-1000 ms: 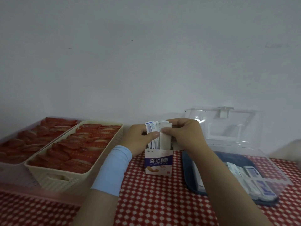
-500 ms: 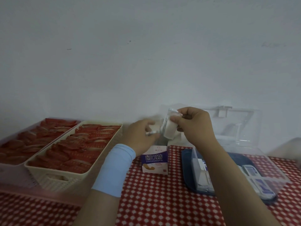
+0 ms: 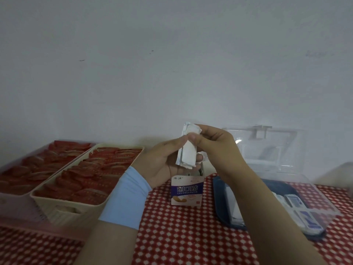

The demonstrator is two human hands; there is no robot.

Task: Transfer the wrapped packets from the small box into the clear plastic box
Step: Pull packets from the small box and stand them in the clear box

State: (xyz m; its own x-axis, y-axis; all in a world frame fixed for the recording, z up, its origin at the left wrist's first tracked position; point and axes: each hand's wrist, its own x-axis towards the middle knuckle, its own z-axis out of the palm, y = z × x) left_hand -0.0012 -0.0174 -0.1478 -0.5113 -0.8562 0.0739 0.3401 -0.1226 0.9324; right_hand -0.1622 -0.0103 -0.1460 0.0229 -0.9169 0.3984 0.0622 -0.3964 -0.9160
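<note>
A stack of white wrapped packets [image 3: 188,152] is held upright in the air above the small box [image 3: 186,192], a white and purple carton standing on the checked cloth. My right hand [image 3: 215,148] pinches the stack near its top. My left hand [image 3: 166,163] supports it from the left and below, fingers around it. The clear plastic box [image 3: 317,190] sits to the right with its lid [image 3: 267,148] raised against the wall; several white and blue packets [image 3: 303,213] lie inside on its dark blue bottom. My right forearm hides part of that box.
Two trays of red packets stand at the left: a cream basket [image 3: 65,205] and a pink one [image 3: 11,205] beside it. A red and white checked cloth [image 3: 181,232] covers the table. A plain wall rises close behind everything.
The stack of packets has come up out of the small box and now sits higher, between both hands. The left hand has shifted under it.
</note>
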